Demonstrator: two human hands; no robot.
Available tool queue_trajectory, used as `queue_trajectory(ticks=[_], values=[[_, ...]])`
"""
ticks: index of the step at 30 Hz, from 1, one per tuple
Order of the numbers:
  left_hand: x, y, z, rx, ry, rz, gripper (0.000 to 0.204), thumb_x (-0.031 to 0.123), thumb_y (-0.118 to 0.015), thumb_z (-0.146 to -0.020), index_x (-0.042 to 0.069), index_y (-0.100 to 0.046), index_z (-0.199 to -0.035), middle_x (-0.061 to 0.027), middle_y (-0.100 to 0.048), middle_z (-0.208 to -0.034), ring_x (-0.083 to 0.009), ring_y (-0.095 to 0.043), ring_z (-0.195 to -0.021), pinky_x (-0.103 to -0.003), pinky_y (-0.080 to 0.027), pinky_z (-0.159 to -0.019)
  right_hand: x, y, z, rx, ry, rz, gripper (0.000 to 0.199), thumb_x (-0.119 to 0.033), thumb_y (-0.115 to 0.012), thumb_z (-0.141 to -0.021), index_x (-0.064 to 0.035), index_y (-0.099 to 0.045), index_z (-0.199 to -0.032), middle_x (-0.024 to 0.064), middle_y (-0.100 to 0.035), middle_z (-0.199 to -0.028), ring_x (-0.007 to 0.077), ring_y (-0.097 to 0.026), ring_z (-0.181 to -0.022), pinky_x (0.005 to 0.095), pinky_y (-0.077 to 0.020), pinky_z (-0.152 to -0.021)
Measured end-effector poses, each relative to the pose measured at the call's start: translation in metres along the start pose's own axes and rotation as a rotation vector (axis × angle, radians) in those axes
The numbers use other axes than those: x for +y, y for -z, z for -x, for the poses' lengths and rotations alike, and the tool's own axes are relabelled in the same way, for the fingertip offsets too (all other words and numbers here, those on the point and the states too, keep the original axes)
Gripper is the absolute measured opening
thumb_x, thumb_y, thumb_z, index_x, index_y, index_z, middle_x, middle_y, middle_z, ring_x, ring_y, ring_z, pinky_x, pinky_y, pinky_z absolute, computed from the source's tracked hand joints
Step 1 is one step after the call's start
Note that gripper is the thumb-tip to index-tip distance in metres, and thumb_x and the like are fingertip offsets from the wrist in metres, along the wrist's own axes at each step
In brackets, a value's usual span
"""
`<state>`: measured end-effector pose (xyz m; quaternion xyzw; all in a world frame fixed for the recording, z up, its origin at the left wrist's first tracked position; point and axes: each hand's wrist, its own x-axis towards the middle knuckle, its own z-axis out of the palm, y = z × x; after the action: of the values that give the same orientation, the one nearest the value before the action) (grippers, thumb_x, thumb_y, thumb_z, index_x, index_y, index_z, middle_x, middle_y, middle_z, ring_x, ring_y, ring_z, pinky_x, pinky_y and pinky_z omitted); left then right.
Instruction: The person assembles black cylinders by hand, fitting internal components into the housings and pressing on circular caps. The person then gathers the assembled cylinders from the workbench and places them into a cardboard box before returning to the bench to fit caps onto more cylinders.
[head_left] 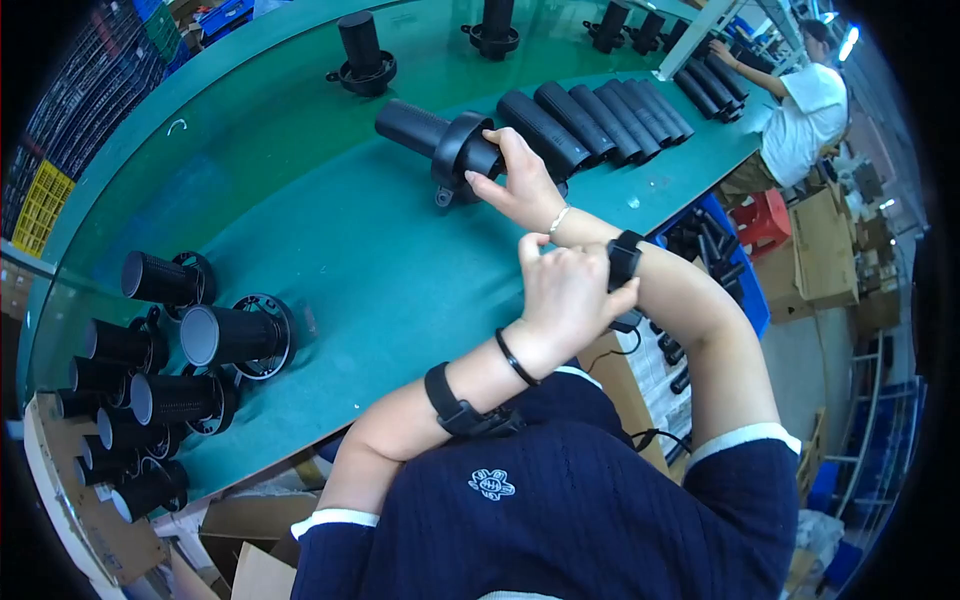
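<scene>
My right hand [522, 182] is closed round the near end of a black ribbed cylinder with a ring collar [455, 150], tilted above the green table. A small lug sticks out from the collar. My left hand [568, 292] is curled beside my right wrist, next to the black wrist strap [624, 258]; its fingertips are hidden, so what they hold cannot be made out. Just beyond my right hand, several plain black tubes [545, 132] lie in a row. At the left, several similar collared cylinders [215, 335] rest on the table.
More collared cylinders [362, 52] stand along the far side of the green table [350, 240]. A blue crate [745, 275] of black parts is at the right, near a red stool [765, 220]. Another person [808, 115] reaches toward tubes at the far right. Cardboard boxes [825, 250] stand behind.
</scene>
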<state>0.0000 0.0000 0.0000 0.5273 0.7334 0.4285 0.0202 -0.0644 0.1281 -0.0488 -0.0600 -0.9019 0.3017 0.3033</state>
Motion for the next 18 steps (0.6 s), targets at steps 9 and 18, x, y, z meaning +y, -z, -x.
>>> queue_trajectory(ticks=[9, 18], values=[[-0.041, 0.026, 0.021, 0.379, 0.082, 0.138, 0.032, 0.038, -0.072, -0.079, 0.007, -0.067, -0.082, -0.0073, -0.068, -0.076, -0.0196, -0.065, -0.081, -0.044, -0.029, -0.099, 0.003, -0.025, -0.04, 0.03, -0.409, -0.42, 0.054, -0.028, -0.073, -0.08, 0.0066, -0.048, -0.113, 0.0193, -0.064, -0.092, 0.0228, -0.066, -0.083, 0.0332, -0.0537, -0.069], [-0.094, 0.087, 0.095, 0.11, 0.381, 0.791, 0.01, 0.006, -0.061, -0.092, -0.004, -0.063, -0.092, -0.0081, -0.068, -0.086, -0.0132, -0.065, -0.082, -0.026, -0.052, -0.076, -0.031, 0.085, -0.01, -0.192, -0.702, -0.887, 0.026, -0.016, -0.058, -0.093, -0.0016, -0.05, -0.113, 0.0103, -0.05, -0.112, 0.0245, -0.059, -0.103, 0.0508, -0.0537, -0.089]])
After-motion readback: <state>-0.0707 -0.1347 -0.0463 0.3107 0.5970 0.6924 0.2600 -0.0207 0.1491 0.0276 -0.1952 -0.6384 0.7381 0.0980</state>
